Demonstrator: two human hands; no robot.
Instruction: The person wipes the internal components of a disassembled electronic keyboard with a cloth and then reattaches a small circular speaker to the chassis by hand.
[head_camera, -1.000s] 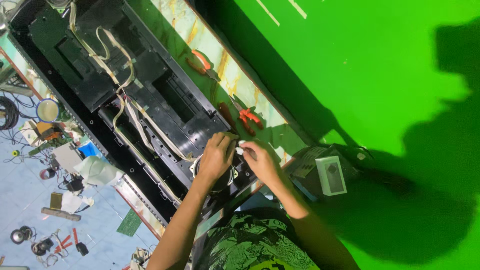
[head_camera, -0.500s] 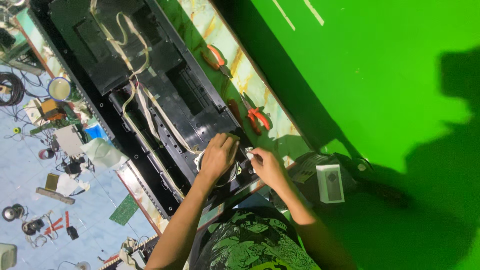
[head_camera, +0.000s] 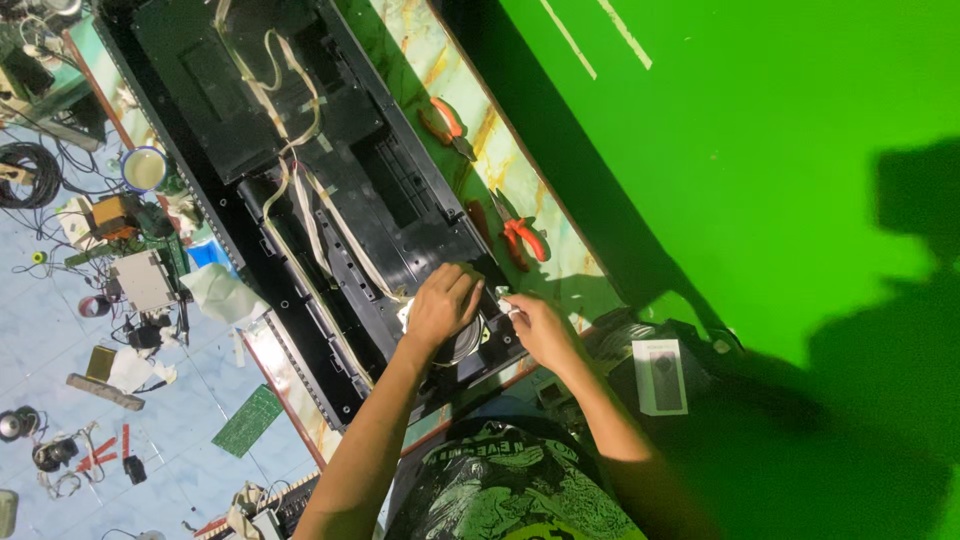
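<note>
The left hand (head_camera: 443, 305) lies curled over a round metal speaker (head_camera: 462, 345) at the near end of the long black chassis (head_camera: 300, 150) on the table (head_camera: 440, 60). Just beside it, the right hand (head_camera: 540, 330) pinches a small pale connector (head_camera: 503, 297) between its fingers. Red-handled pliers (head_camera: 520, 235) lie near the table's far edge.

Black chassis (head_camera: 300, 150): matt plastic. Ribbon cables (head_camera: 300, 190): pale, smooth. Round part (head_camera: 462, 345) under left hand (head_camera: 443, 305): shiny metal. Pliers (head_camera: 520, 235): glossy orange grips. Table (head_camera: 430, 60): glossy marbled surface.
</note>
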